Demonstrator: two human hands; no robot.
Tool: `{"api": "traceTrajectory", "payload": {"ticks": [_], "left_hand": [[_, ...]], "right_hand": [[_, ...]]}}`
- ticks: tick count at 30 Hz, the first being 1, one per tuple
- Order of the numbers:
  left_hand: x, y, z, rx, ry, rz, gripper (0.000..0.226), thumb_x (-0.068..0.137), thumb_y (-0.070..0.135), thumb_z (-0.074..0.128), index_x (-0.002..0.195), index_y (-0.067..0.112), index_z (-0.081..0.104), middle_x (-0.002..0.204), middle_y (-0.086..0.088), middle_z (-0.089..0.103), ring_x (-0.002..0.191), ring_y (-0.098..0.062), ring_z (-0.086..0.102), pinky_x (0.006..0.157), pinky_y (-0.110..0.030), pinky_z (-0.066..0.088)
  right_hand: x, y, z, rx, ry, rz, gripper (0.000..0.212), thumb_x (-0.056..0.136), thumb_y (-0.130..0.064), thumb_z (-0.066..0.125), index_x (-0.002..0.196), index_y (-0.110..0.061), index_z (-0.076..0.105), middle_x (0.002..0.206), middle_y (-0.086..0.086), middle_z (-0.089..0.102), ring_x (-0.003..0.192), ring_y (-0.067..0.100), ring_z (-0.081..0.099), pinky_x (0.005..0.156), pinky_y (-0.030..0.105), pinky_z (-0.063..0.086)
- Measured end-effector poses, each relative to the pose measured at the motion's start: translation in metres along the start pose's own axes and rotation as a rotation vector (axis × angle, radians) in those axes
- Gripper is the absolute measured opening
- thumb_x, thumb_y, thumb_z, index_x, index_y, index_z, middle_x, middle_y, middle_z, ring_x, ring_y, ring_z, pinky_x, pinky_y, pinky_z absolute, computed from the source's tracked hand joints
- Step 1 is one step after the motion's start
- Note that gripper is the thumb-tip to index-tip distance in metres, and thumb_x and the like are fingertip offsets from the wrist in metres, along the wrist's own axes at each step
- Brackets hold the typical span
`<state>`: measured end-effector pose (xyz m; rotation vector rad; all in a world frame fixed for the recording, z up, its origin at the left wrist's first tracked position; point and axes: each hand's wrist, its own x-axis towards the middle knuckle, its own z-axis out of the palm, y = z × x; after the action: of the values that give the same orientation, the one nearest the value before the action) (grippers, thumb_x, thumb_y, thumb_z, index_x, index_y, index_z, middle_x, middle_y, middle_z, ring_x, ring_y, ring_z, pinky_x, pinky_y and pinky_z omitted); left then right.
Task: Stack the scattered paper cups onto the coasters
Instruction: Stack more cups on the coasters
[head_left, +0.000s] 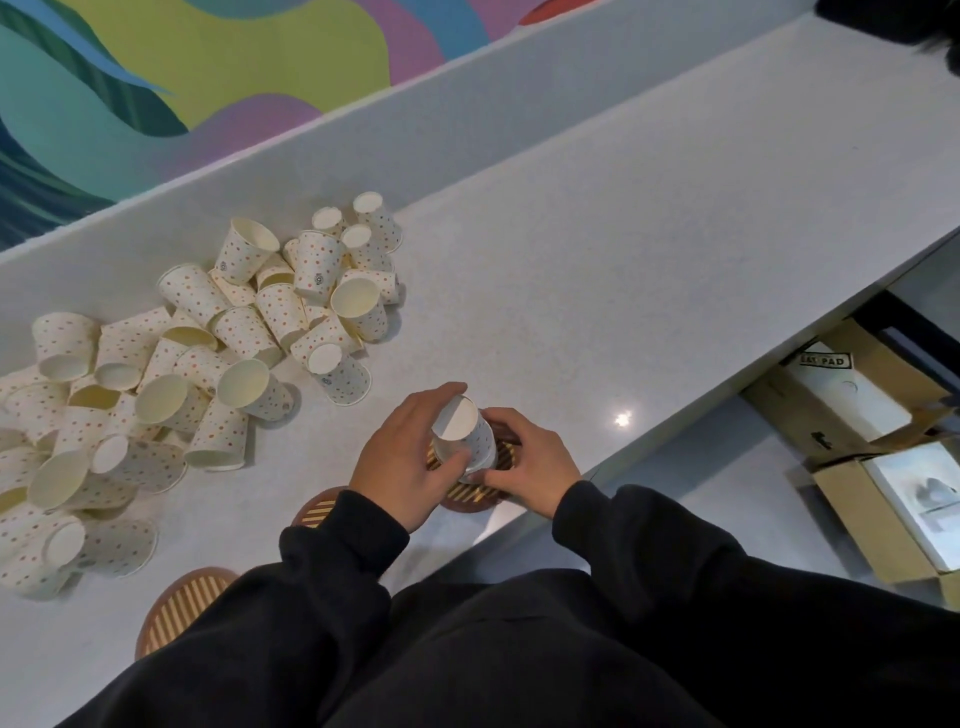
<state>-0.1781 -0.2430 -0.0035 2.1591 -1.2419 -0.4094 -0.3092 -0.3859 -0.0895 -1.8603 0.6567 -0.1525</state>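
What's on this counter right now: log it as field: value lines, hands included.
surface: white counter
loose cups: dotted paper cups heaped at the left, many on their sides
being placed: upturned cups, base up, over the far coaster
left hand: grips the side of the upturned cups
right hand: holds them near the rim
middle coaster: partly under the left sleeve
near coaster: no cup on its visible part
below counter: cardboard boxes

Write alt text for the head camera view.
The left hand and right hand hold an upside-down dotted paper cup on a striped coaster near the white counter edge. A pile of loose cups lies to the left; two more coasters sit by the left sleeve.
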Motion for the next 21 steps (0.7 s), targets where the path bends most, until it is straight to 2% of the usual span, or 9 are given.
{"api": "traceTrajectory", "payload": {"ticks": [7, 9, 14, 21], "left_hand": [[-0.003, -0.006, 0.011, 0.072, -0.041, -0.024, 0.081, 0.089, 0.032, 0.074, 0.153, 0.041, 0.025, 0.146, 0.007, 0.047, 0.126, -0.009, 0.048, 0.095, -0.019, 0.044], [-0.004, -0.007, 0.012, 0.071, -0.041, -0.030, 0.083, 0.089, 0.032, 0.073, 0.154, 0.042, 0.022, 0.147, 0.006, 0.046, 0.127, -0.012, 0.050, 0.096, -0.020, 0.045], [-0.005, -0.008, 0.015, 0.104, -0.050, -0.039, 0.085, 0.091, 0.035, 0.073, 0.154, 0.044, 0.016, 0.153, 0.005, 0.042, 0.133, -0.016, 0.049, 0.101, -0.026, 0.046], [-0.007, -0.004, 0.015, 0.111, -0.041, -0.035, 0.086, 0.091, 0.034, 0.071, 0.155, 0.043, 0.012, 0.153, 0.002, 0.042, 0.134, -0.019, 0.050, 0.103, -0.036, 0.052]], "right_hand": [[-0.002, -0.004, -0.001, 0.020, -0.014, -0.033, 0.080, 0.073, -0.039, 0.088, 0.140, -0.048, 0.045, 0.132, -0.021, 0.063, 0.123, 0.005, 0.060, 0.105, 0.037, 0.054], [-0.003, -0.008, -0.002, 0.033, -0.024, -0.065, 0.082, 0.074, -0.040, 0.088, 0.143, -0.048, 0.044, 0.134, -0.021, 0.061, 0.124, 0.004, 0.059, 0.104, 0.034, 0.053], [-0.003, -0.009, -0.002, 0.038, -0.009, -0.053, 0.065, 0.081, -0.049, 0.081, 0.139, -0.049, 0.050, 0.129, -0.023, 0.063, 0.121, 0.003, 0.059, 0.102, 0.039, 0.056], [-0.001, -0.012, -0.004, 0.015, -0.016, -0.042, 0.066, 0.076, -0.053, 0.081, 0.136, -0.048, 0.053, 0.125, -0.022, 0.066, 0.117, 0.005, 0.062, 0.100, 0.039, 0.057]]}}
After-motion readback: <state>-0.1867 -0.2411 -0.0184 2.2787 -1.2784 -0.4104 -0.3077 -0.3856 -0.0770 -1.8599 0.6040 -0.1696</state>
